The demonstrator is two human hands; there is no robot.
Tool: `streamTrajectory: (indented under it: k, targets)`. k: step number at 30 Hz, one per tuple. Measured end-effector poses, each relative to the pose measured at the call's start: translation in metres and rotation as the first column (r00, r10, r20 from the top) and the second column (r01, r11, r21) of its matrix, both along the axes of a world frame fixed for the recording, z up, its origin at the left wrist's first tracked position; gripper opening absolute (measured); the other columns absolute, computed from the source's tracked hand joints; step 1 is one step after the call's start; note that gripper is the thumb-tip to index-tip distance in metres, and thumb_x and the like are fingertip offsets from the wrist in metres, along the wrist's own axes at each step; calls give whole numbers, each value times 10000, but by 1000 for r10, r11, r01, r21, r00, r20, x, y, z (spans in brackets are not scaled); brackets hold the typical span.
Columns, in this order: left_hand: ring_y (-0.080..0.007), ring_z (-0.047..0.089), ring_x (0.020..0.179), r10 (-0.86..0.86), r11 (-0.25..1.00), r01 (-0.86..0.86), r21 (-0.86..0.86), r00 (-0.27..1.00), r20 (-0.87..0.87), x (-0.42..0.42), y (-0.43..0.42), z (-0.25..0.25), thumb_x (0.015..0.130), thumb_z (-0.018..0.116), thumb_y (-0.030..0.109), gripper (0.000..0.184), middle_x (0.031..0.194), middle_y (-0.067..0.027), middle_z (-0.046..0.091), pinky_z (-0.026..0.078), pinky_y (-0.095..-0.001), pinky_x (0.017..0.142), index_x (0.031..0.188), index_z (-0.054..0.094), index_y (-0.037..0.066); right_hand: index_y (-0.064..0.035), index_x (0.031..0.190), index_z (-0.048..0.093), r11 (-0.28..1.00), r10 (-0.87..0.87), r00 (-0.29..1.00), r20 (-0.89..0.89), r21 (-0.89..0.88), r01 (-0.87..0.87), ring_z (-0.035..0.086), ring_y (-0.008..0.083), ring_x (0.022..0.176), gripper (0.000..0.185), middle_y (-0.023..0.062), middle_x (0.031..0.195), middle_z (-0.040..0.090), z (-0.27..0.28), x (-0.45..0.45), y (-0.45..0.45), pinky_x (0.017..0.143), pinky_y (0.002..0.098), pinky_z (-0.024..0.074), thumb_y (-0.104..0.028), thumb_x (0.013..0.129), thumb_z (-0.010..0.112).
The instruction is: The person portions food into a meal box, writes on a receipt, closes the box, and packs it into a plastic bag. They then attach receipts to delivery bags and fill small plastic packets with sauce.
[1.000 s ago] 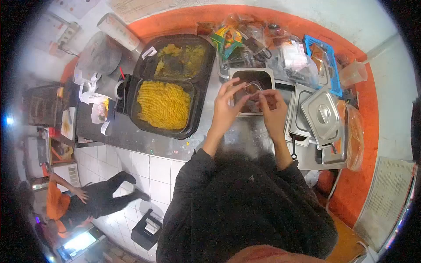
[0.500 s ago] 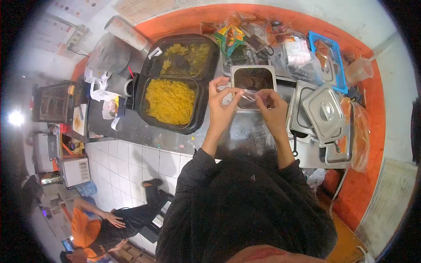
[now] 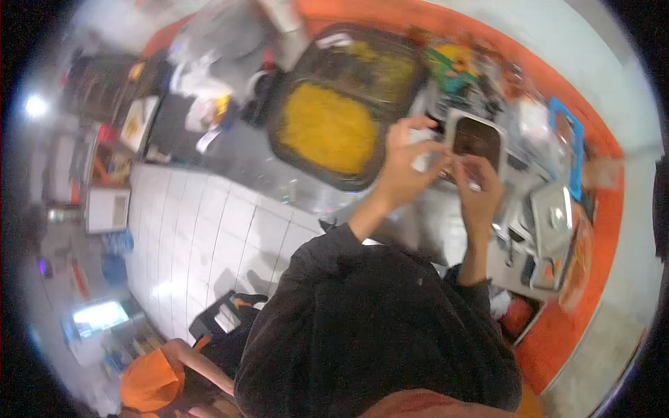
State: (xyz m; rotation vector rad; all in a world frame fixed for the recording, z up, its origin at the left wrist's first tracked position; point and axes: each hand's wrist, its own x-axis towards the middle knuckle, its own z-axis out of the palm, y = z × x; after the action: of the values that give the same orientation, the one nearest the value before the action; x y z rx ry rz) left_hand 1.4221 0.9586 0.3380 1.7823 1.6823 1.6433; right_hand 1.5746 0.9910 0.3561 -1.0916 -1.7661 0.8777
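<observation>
My left hand (image 3: pixel 405 167) is pinched, thumb and forefinger together, close to the near-left corner of a small metal pan (image 3: pixel 451 132). Dark brown contents (image 3: pixel 477 141) fill part of that pan. Fingertip to fingertip with the left, my right hand (image 3: pixel 479 191) is also closed. Between them is a small piece of clear plastic (image 3: pixel 474 185), smeared by motion; whether it is a bag I cannot make out. Left of my hands stands a black two-part tray, with yellow shredded food (image 3: pixel 327 129) in the nearer compartment and a thinner layer in the farther one.
Metal lids (image 3: pixel 552 217) lie stacked on the right beside a blue basket (image 3: pixel 566 146). Packets (image 3: pixel 453 66) crowd the back against the orange wall. Rolls and papers sit at the far left. Another person in an orange top (image 3: pixel 153 380) is at lower left, beyond the tiled floor (image 3: pixel 202 216).
My view has swung, so the counter appears shifted right and tilted, with more blur. My hands stay pinched together near the pan. The other person has bent or moved lower.
</observation>
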Motion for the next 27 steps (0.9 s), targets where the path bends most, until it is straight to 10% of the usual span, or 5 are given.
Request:
streamTrajectory:
  k: [13, 17, 20, 25, 27]
  targets:
    - [-293, 385, 1156, 563, 817, -573, -68, 817, -126, -287, -190, 23, 672, 754, 145, 179, 1179, -104, 495, 282, -419, 975, 839, 692, 136, -6, 792, 630, 872, 479, 877, -27, 127, -472, 563, 130, 606, 81, 82, 705, 608, 4, -318, -101, 555, 258, 439, -56, 773, 690]
    - [-313, 340, 1239, 719, 686, -701, -194, 695, 28, -351, -234, -4, 756, 692, 340, 523, 1350, -137, 413, 263, -427, 1018, 1218, 551, 139, 17, 777, 608, 768, 638, 766, -77, -8, -641, 573, 146, 597, 129, 94, 689, 612, -10, -428, -107, 560, 279, 446, -96, 793, 668]
    - [-299, 332, 1247, 566, 798, -563, -216, 575, 590, -380, -279, -20, 874, 497, 485, 637, 1401, -154, 352, 267, -429, 1012, 1383, 356, 128, 18, 777, 603, 765, 644, 764, -28, 54, -642, 579, 154, 594, 144, 109, 707, 623, -25, -504, -111, 559, 284, 447, -108, 788, 671]
    - [-279, 290, 1299, 223, 940, -327, -99, 370, 902, -394, -318, -27, 869, 179, 666, 820, 1429, -195, 311, 226, -377, 1024, 1421, 254, 64, 5, 851, 607, 735, 639, 742, -204, -122, -667, 592, 197, 619, 205, 126, 761, 633, -93, -631, -90, 591, 293, 456, -172, 782, 684]
    - [-286, 274, 1308, 83, 958, -287, -8, 251, 964, -391, -317, -16, 867, 181, 674, 830, 1421, -220, 312, 203, -389, 1033, 1429, 235, 65, -10, 1014, 583, 828, 472, 873, 125, 277, -488, 577, 192, 629, 327, 119, 837, 619, -118, -654, -80, 603, 287, 454, -202, 775, 696]
